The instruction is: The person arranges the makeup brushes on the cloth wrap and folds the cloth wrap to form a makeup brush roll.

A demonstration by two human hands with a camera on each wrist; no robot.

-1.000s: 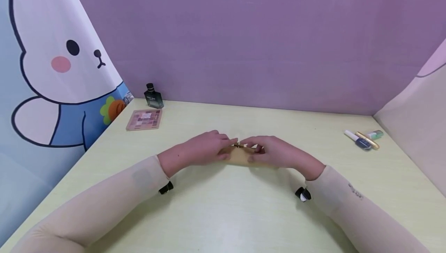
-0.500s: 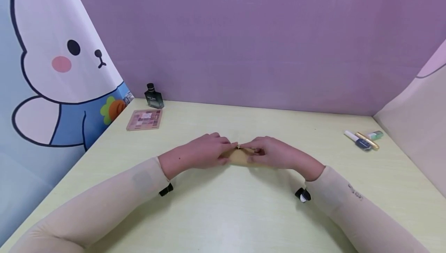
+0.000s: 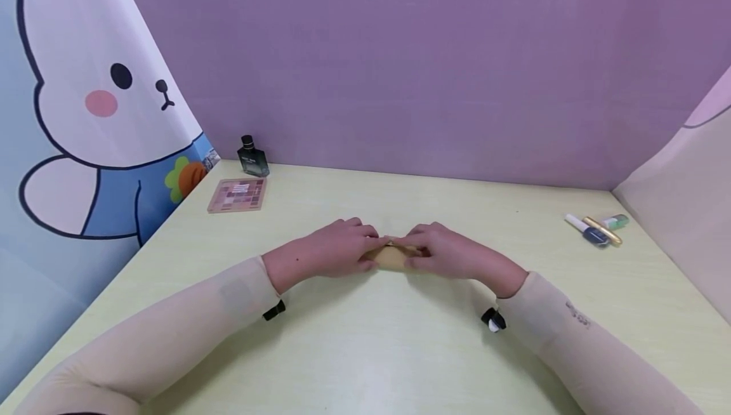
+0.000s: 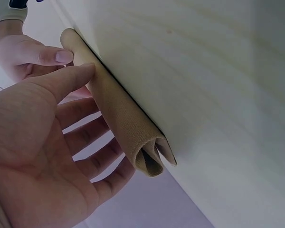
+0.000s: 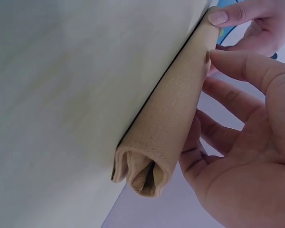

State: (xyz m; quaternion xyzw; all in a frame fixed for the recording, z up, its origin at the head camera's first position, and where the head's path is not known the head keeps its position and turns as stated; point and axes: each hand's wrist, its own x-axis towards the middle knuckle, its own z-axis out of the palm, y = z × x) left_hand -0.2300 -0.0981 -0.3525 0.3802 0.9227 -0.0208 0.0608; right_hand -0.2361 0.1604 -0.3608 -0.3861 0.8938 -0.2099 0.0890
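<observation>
A beige fabric pouch (image 3: 391,259) lies lengthwise on the table, between my hands. My left hand (image 3: 342,250) pinches its left part, and my right hand (image 3: 451,253) pinches the right part. Both index fingertips meet at the middle of the top edge, covering most of a small gold-coloured clasp. In the left wrist view the pouch (image 4: 121,109) shows a folded, hollow end, with the thumb on its near side and the other fingers behind it. The right wrist view shows the pouch's other end (image 5: 168,102), folded in likewise.
At the back left stand a dark perfume bottle (image 3: 252,158) and, before it, a flat pink makeup palette (image 3: 237,196). To the right lie a white-and-navy tube (image 3: 588,231), a gold tube (image 3: 602,231) and a green-capped one (image 3: 617,221). A purple backdrop (image 3: 400,85) borders the table's far edge.
The index fingertips have come together and pressed down at the pouch's top edge. The clasp, plainly visible earlier, is now mostly covered. The pouch stays in about the same place.
</observation>
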